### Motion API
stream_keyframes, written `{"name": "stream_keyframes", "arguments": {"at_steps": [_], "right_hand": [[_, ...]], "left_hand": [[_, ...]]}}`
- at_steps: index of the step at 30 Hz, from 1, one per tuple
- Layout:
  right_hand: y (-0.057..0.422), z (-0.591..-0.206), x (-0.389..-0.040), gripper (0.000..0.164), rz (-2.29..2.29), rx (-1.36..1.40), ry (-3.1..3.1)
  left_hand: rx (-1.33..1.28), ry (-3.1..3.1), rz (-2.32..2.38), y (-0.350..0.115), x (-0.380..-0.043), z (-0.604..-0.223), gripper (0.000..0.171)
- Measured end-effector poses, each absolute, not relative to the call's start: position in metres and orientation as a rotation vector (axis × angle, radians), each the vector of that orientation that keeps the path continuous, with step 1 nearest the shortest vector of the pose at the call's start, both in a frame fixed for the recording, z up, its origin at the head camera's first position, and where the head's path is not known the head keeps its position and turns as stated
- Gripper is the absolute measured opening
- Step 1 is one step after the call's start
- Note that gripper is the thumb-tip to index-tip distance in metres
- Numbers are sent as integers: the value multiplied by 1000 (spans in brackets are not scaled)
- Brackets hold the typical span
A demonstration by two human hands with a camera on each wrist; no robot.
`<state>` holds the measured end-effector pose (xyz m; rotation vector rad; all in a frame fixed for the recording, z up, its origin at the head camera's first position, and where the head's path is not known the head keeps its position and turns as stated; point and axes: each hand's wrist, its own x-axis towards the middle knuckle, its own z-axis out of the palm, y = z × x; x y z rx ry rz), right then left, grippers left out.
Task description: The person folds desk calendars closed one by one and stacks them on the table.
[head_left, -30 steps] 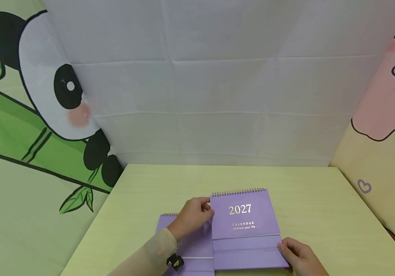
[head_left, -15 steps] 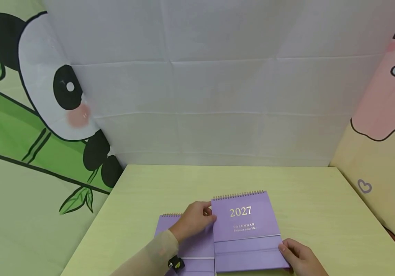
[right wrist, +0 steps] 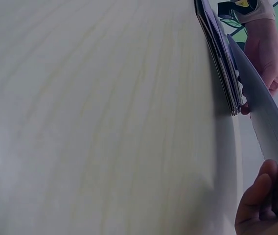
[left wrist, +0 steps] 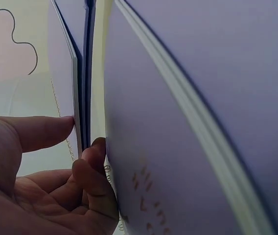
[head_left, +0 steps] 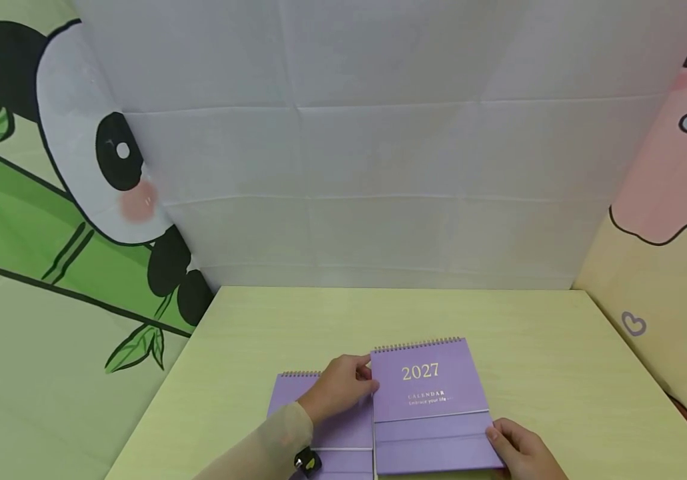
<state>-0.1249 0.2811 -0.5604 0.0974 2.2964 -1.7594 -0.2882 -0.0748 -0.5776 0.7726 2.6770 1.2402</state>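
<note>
A purple spiral-bound desk calendar [head_left: 430, 400], with gold "2027" on its cover, is held in both hands, slightly tilted. My left hand [head_left: 337, 390] pinches its upper left edge; in the left wrist view the thumb [left wrist: 46, 134] is on one face and curled fingers are on the other. My right hand [head_left: 523, 447] grips its lower right edge, thumb on the front. A second purple calendar [head_left: 343, 433] lies to the left, partly covered by my left hand and forearm. The right wrist view shows the held calendar [right wrist: 264, 98] raised above a thick purple stack [right wrist: 220, 58].
The pale wooden table [head_left: 259, 333] extends to a white cloth backdrop [head_left: 379, 153]. At the left stands a panda-printed panel [head_left: 67, 167], at the right a pink and cream one [head_left: 667, 267]. A dark wrist device [head_left: 307, 460] sits on my left sleeve.
The held calendar has shifted slightly down and to the right, its top edge coming nearer the other calendar's level. Both hands moved with it and kept their grip. The left calendar stayed put.
</note>
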Motion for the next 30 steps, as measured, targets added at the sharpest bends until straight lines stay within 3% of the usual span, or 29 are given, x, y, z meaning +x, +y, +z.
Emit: {"name": "stream_keyframes", "arguments": {"at_steps": [12,23,30], "right_hand": [[279,-562,-121,31,-1773,161,2293],[279,-560,-119,37,-1768,187,2259],[296,-593,-124,35,-1830,109,2200]], "left_hand": [[646,2605,1280,-66,-254,-524,78],[667,2590,1255,-68,-250,-527,71],[639,2579,1234,-67,-250,-529,72]]}}
